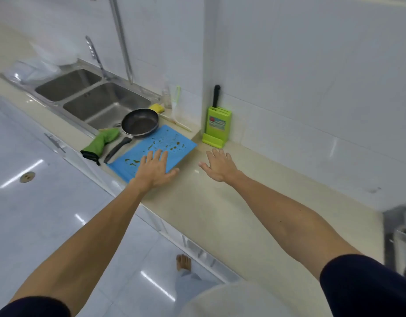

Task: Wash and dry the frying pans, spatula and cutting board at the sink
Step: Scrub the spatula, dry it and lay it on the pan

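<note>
The left hand [155, 167] lies flat and wide on the dirty blue cutting board [162, 146] at the counter's [220, 202] front edge. The right hand [219, 165] hovers wide, holding nothing. Pulled carelessly, the board could slip off the edge.

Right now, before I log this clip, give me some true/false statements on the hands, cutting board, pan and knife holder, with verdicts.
1. The left hand lies on the blue rectangular cutting board. True.
2. The right hand grips the black frying pan. False: it is open over the beige counter.
3. The board is clean. False: brown spots cover it.
4. The pan lies inside the steel sink. False: it rests at the sink's edge.
5. A black-handled knife stands in the green holder. True.
</note>
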The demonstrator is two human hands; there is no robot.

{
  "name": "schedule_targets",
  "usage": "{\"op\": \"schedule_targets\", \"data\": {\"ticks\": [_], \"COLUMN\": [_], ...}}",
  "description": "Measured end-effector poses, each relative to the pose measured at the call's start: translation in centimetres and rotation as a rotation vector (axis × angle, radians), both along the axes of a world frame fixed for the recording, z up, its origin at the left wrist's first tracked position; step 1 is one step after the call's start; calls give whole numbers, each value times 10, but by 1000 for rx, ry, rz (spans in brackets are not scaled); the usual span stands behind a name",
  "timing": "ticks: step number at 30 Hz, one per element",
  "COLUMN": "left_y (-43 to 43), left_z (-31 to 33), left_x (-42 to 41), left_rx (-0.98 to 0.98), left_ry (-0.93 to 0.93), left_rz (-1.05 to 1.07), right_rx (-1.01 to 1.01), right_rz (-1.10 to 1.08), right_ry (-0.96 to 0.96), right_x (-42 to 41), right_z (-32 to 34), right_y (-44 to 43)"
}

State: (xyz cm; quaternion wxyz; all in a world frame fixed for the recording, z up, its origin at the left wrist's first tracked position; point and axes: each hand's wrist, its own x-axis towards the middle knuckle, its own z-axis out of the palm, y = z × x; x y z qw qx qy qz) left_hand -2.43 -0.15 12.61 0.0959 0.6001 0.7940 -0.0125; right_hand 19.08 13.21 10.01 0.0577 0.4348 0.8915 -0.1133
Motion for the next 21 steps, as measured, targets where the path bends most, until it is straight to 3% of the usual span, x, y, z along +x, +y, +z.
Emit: {"op": "schedule_targets", "data": {"ticks": [14, 21], "left_y": [29, 34], "left_z": [-7, -20], "left_x": [-279, -432], "left_rx": [2, -4], "left_ry": [-31, -6], "left_rz": [220, 171], "right_rx": [-58, -51], "right_rz": [197, 200], "right_ry": [2, 36], "right_x": [-310, -460], "right_z": [-3, -25], "right_y": [76, 76]}}
